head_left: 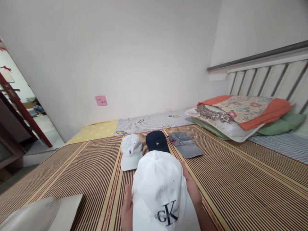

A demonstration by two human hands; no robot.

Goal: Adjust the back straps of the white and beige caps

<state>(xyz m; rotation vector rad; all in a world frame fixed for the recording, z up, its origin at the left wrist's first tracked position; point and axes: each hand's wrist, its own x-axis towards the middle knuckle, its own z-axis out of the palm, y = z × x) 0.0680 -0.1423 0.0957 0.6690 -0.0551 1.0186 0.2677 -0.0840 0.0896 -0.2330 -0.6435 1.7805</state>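
A white cap (156, 183) with black letters on its front is held up close at the bottom centre, brim toward me. My left hand (127, 207) grips its left side, and my right hand (192, 189) its right side; the fingers under the cap are hidden. Behind it, on the striped mat (96, 170), lie a white cap with a small dark emblem (131, 150), a dark navy cap (157, 140) partly covered by the held one, and a grey cap (185, 144) with a red mark.
A beige cap (40, 213) lies at the lower left, cut off by the frame. Pillows (240, 112) are stacked at the back right beside a railing (262, 78). A pink note (101, 100) is on the wall. A doorway stands at the far left.
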